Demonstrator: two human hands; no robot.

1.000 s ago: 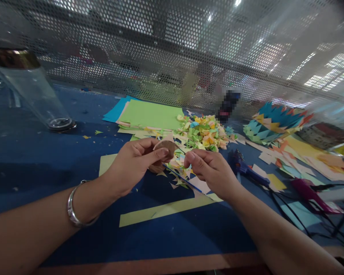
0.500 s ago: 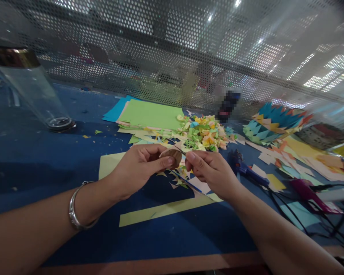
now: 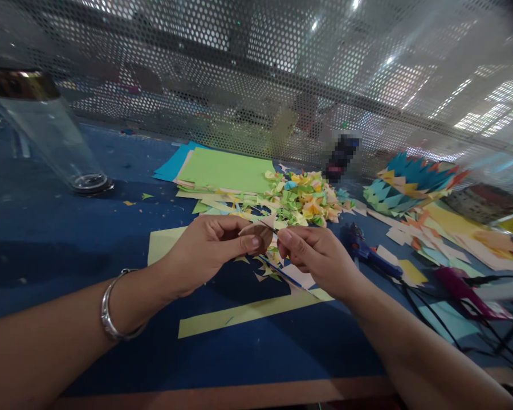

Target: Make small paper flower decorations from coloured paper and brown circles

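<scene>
The left hand (image 3: 214, 245) pinches a round brown piece (image 3: 264, 234) between thumb and fingers, up over the middle of the table; the right hand (image 3: 316, 250) grips a thin dark tool (image 3: 270, 227) whose tip reaches the piece's far edge. Below them runs a blue tabletop (image 3: 290, 353), with a pale yellow strip (image 3: 239, 313) on the near side. Just beyond sits a heap of cut paper scraps (image 3: 310, 199), green sheets (image 3: 226, 171) to its left. A clear bottle (image 3: 62, 148) stands far left; a blue glue gun (image 3: 374, 256) lies right, a spiky paper bowl (image 3: 408, 188) farther off. Behind everything, a perforated metal screen (image 3: 239, 62) lets bright specks through.
</scene>
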